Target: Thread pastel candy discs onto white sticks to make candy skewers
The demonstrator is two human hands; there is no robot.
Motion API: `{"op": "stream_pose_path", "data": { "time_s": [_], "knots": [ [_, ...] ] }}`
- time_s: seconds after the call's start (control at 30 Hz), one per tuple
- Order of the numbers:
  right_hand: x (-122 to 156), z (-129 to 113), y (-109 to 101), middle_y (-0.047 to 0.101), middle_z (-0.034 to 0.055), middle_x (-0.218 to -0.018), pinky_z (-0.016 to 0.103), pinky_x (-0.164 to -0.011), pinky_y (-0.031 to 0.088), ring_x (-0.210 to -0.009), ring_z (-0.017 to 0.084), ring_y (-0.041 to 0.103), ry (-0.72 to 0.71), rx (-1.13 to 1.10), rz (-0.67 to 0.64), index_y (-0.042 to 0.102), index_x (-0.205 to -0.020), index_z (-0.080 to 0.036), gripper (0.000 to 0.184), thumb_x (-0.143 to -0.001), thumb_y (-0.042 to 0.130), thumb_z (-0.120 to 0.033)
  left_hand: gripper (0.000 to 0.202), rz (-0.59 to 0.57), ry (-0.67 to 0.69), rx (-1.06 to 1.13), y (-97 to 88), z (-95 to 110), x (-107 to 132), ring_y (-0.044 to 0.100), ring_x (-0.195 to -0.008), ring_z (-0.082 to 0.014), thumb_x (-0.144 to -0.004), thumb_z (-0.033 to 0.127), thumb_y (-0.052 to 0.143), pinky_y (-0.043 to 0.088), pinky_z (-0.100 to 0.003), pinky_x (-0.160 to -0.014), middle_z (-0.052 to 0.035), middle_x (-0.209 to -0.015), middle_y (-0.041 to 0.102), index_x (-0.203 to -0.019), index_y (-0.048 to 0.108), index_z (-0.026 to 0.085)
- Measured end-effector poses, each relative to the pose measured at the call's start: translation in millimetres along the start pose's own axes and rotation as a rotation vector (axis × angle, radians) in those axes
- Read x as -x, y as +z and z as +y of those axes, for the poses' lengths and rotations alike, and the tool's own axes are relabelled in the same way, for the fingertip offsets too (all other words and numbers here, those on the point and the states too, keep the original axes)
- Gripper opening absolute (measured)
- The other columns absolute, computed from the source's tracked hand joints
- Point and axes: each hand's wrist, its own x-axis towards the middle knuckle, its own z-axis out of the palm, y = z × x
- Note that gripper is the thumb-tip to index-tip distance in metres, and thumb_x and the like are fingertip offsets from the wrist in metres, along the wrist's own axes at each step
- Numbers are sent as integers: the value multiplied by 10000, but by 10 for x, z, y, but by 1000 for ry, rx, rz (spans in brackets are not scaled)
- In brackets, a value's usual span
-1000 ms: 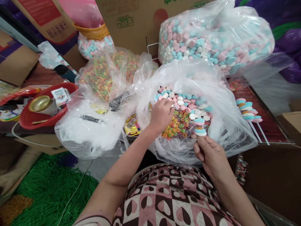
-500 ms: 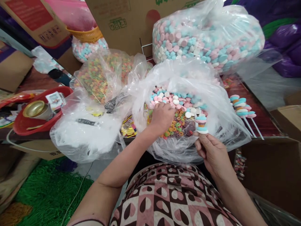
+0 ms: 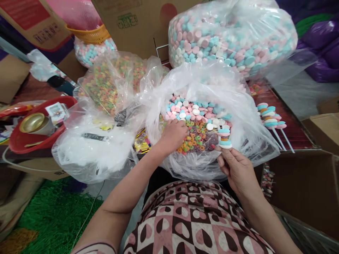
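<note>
Pinched upright in my right hand [image 3: 235, 164] is a marshmallow skewer [image 3: 224, 132], stacked with blue, pink and white marshmallows and an orange ring; my fingers grip it just below the lowest white piece. My left hand [image 3: 174, 135] reaches into the open clear plastic bag [image 3: 182, 165], its fingers curled together over the ring candies [image 3: 197, 137]. Its fingertips are hidden, so I cannot see what they hold. Loose pink, blue and white marshmallows [image 3: 196, 111] lie behind the rings in the same bag.
Finished-looking skewers [image 3: 271, 116] lie at the table's right. A large marshmallow bag [image 3: 233, 42] stands behind, with a ring-candy bag [image 3: 111, 84] to the left. A red basin [image 3: 34, 143] holds a metal bowl [image 3: 33, 122]. An open cardboard box [image 3: 304, 187] sits at lower right.
My left hand has drawn slightly left and toward me, from the marshmallows' edge to over the rings. My right hand still holds the skewer in nearly the same place. The view has shifted a little.
</note>
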Motion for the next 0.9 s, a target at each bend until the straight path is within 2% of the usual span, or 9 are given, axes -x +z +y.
{"op": "stream_pose_path", "data": {
  "time_s": [0.27,0.37,0.43,0.53,0.63,0.73,0.8,0.9],
  "knots": [
    [22,25,37,503,-49,-533,225,-410,173,-423,58,307,7,38,-38,700,-838,-167,370,-783,782,-524,238,121,12,40,94,-43,64,573,-1014,-267,-980,194,473,395,-427,-888,-101,-989,695,-933,707,191],
    [36,54,47,511,-41,-538,220,-406,190,-428,62,322,20,69,-81,706,-838,-168,382,-791,771,-541,222,208,-30,182,112,-66,75,587,-1012,-256,-978,200,489,401,-421,-918,-95,-948,706,-943,708,189],
    [47,66,62,518,-36,-537,219,-402,198,-428,66,331,33,102,-114,710,-844,-169,387,-798,762,-550,176,290,-102,386,108,-83,75,604,-982,-233,-955,191,532,415,-400,-930,-74,-926,714,-924,706,189],
    [64,73,104,514,-36,-525,218,-397,205,-420,72,341,55,162,-185,716,-867,-174,392,-820,738,-563,102,400,-242,840,88,-77,83,622,-918,-183,-903,190,590,450,-340,-900,-41,-921,714,-885,691,189],
    [81,70,170,515,-33,-518,216,-389,209,-409,73,346,75,221,-256,719,-862,-172,426,-824,716,-597,81,424,-349,1330,82,-8,102,605,-820,-138,-861,254,638,466,-278,-799,-10,-876,690,-892,679,191],
    [87,65,233,515,-33,-506,216,-380,205,-389,72,329,97,263,-275,716,-841,-174,462,-802,710,-635,162,424,-398,1615,95,95,121,568,-745,-111,-811,339,711,461,-246,-742,13,-814,658,-868,670,193],
    [84,63,256,511,-37,-494,216,-377,200,-379,72,317,110,280,-272,712,-835,-178,470,-796,705,-646,190,430,-399,1637,99,157,134,571,-747,-110,-804,364,729,467,-243,-747,13,-817,659,-866,669,194],
    [87,64,262,509,-39,-487,211,-370,194,-371,70,319,118,280,-265,702,-821,-178,466,-801,701,-643,129,488,-319,1458,83,223,160,609,-813,-129,-865,324,671,485,-255,-785,-7,-868,682,-889,657,199]
  ]
}}
